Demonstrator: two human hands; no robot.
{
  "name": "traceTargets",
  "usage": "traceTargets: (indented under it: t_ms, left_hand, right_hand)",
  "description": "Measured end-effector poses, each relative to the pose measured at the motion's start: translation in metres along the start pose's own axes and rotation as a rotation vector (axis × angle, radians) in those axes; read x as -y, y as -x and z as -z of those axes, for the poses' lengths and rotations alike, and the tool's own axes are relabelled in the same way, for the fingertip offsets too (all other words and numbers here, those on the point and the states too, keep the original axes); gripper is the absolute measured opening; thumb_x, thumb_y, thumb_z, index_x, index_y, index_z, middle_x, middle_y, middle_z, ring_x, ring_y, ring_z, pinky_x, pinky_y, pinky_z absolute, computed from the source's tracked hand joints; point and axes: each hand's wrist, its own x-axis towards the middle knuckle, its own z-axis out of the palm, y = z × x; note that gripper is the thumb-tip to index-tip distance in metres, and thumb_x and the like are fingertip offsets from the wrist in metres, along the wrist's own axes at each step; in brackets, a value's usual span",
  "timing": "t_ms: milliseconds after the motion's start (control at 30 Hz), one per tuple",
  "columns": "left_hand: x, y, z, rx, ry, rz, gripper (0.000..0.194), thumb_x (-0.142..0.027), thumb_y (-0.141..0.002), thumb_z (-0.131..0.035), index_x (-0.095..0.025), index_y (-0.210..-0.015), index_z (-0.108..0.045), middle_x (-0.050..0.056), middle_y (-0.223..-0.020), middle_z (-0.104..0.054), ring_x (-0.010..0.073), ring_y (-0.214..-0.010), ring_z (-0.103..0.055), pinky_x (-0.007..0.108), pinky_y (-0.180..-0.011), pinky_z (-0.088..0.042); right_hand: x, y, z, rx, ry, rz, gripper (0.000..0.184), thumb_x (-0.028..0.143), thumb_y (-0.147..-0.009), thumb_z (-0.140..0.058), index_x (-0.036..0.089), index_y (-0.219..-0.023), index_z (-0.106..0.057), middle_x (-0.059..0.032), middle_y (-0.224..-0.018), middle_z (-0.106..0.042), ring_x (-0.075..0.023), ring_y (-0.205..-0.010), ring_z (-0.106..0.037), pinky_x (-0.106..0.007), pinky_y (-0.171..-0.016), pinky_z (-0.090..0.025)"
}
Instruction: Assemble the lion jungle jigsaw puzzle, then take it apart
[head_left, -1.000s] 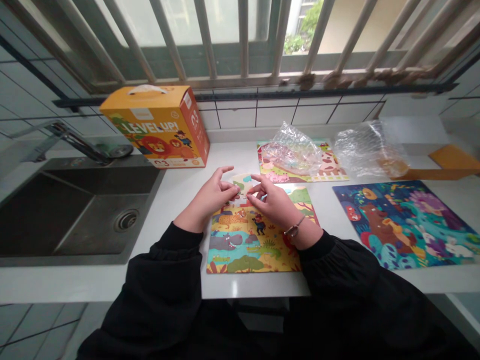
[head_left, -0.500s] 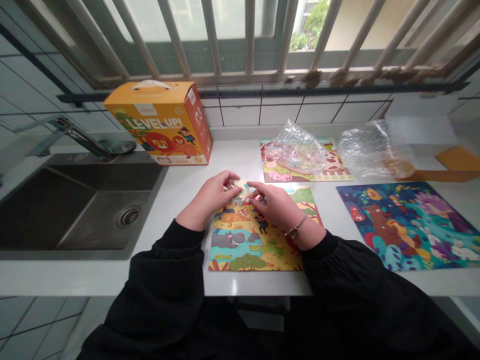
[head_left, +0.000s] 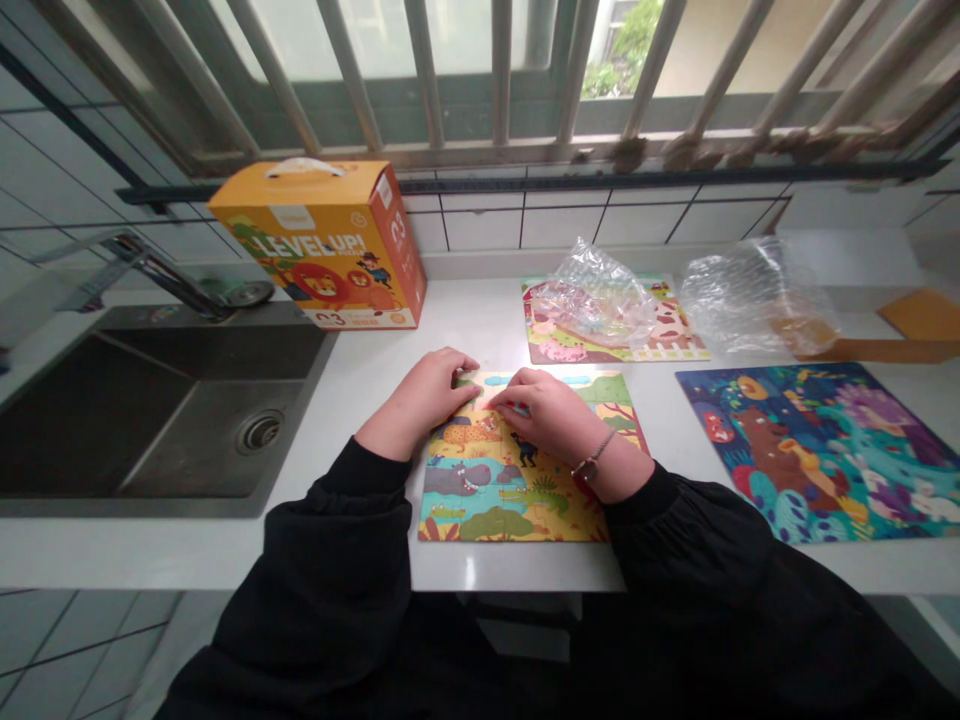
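A jigsaw puzzle point(head_left: 487, 500) with a hippo, crocodiles and a leopard lies on the counter in front of me. At its upper left corner is my left hand point(head_left: 424, 400), fingers curled round the edge and thumb on the border. My right hand point(head_left: 551, 415), with a bracelet at the wrist, rests over the upper middle of the puzzle. Its thumb and index finger are pinched together low on the picture, near the leopard. Whatever lies under those fingertips is hidden. The upper left part of the picture between my hands looks pale with glare.
An orange puzzle box point(head_left: 322, 250) stands at the back left beside the sink point(head_left: 195, 430). Behind, crumpled clear plastic point(head_left: 600, 300) covers part of a farm puzzle point(head_left: 559, 350). A dark blue animal puzzle point(head_left: 817, 450) lies right, with more plastic wrap point(head_left: 750, 295) behind it.
A small pale puzzle piece held between both hands at the top edge has gone down onto the puzzle. My left fingers have lowered to the corner, and my right fingertips have moved slightly left and down.
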Motion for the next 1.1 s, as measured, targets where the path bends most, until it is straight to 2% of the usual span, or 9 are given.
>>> traceTargets:
  t_ms: [233, 367, 467, 567, 700, 800, 867, 933, 1100]
  left_hand:
    - [-0.001, 0.0, 0.003, 0.06, -0.042, -0.072, 0.029, -0.023, -0.093, -0.084, -0.018, -0.122, -0.082, 0.012, -0.122, -0.079, 0.0278, -0.111, -0.074, 0.044, -0.104, -0.061]
    - [-0.004, 0.0, 0.006, 0.101, -0.079, -0.114, 0.03, -0.028, -0.093, -0.087, -0.019, -0.121, -0.082, 0.012, -0.12, -0.077, 0.029, -0.113, -0.072, 0.044, -0.104, -0.06]
    - [-0.008, 0.002, 0.007, 0.104, -0.117, -0.128, 0.03, -0.035, -0.097, -0.084, -0.019, -0.123, -0.081, 0.013, -0.122, -0.076, 0.0305, -0.117, -0.07, 0.046, -0.109, -0.057]
    - [-0.015, 0.008, 0.001, 0.073, -0.199, -0.092, 0.032, -0.037, -0.103, -0.076, -0.018, -0.128, -0.08, 0.016, -0.13, -0.074, 0.0336, -0.125, -0.068, 0.05, -0.115, -0.055]
    - [-0.028, 0.02, -0.017, 0.038, -0.338, 0.0, 0.036, -0.03, -0.111, -0.058, -0.018, -0.141, -0.075, 0.02, -0.147, -0.071, 0.0368, -0.135, -0.066, 0.054, -0.119, -0.052]
    - [-0.032, 0.03, -0.034, 0.063, -0.371, 0.01, 0.051, -0.024, -0.114, -0.046, -0.01, -0.161, -0.062, 0.025, -0.171, -0.059, 0.037, -0.158, -0.056, 0.054, -0.134, -0.041]
    - [-0.031, 0.037, -0.042, 0.089, -0.391, 0.033, 0.06, -0.023, -0.116, -0.036, -0.004, -0.172, -0.048, 0.028, -0.182, -0.045, 0.0378, -0.171, -0.042, 0.055, -0.141, -0.031]
    - [-0.029, 0.042, -0.047, 0.105, -0.409, 0.057, 0.064, -0.023, -0.118, -0.03, -0.002, -0.178, -0.039, 0.027, -0.187, -0.036, 0.0375, -0.176, -0.033, 0.057, -0.144, -0.027]
    - [-0.03, 0.05, -0.051, 0.051, -0.465, 0.068, 0.065, -0.027, -0.119, -0.03, -0.008, -0.18, -0.039, 0.021, -0.19, -0.033, 0.0358, -0.177, -0.033, 0.057, -0.145, -0.026]
  right_hand:
    - [-0.001, 0.0, -0.003, -0.014, -0.011, 0.025, 0.019, 0.018, -0.104, -0.08, 0.026, -0.114, -0.094, -0.0078, -0.101, -0.072, -0.02, -0.09, -0.066, -0.035, -0.09, -0.054]
    - [0.005, 0.0, 0.002, 0.026, 0.043, -0.002, 0.015, 0.022, -0.105, -0.081, 0.024, -0.115, -0.092, -0.0098, -0.106, -0.074, -0.0232, -0.098, -0.067, -0.039, -0.097, -0.053]
    - [0.013, 0.001, 0.007, 0.068, 0.116, -0.061, 0.015, 0.03, -0.105, -0.082, 0.025, -0.117, -0.088, -0.0114, -0.12, -0.076, -0.0282, -0.112, -0.068, -0.045, -0.104, -0.053]
    - [0.02, 0.002, 0.008, 0.091, 0.171, -0.105, 0.028, 0.035, -0.107, -0.079, 0.025, -0.132, -0.081, -0.0138, -0.143, -0.074, -0.0337, -0.131, -0.066, -0.053, -0.116, -0.049]
    - [0.026, 0.005, -0.001, 0.147, 0.215, -0.12, 0.052, 0.036, -0.115, -0.061, 0.022, -0.165, -0.061, -0.0179, -0.175, -0.057, -0.0373, -0.161, -0.051, -0.068, -0.136, -0.03]
    - [0.029, 0.006, -0.011, 0.215, 0.258, -0.146, 0.062, 0.04, -0.119, -0.048, 0.02, -0.179, -0.045, -0.016, -0.188, -0.04, -0.0401, -0.174, -0.034, -0.078, -0.14, -0.018]
    - [0.03, 0.007, -0.015, 0.235, 0.284, -0.149, 0.067, 0.044, -0.12, -0.044, 0.02, -0.182, -0.039, -0.0138, -0.191, -0.033, -0.041, -0.177, -0.028, -0.08, -0.14, -0.015]
    - [0.031, 0.007, -0.017, 0.239, 0.306, -0.144, 0.069, 0.047, -0.12, -0.042, 0.02, -0.184, -0.037, -0.0127, -0.192, -0.029, -0.0409, -0.178, -0.026, -0.08, -0.14, -0.014]
    - [0.033, 0.008, -0.017, 0.232, 0.336, -0.148, 0.07, 0.047, -0.121, -0.038, 0.017, -0.184, -0.034, -0.0123, -0.192, -0.027, -0.0381, -0.179, -0.024, -0.079, -0.141, -0.012]
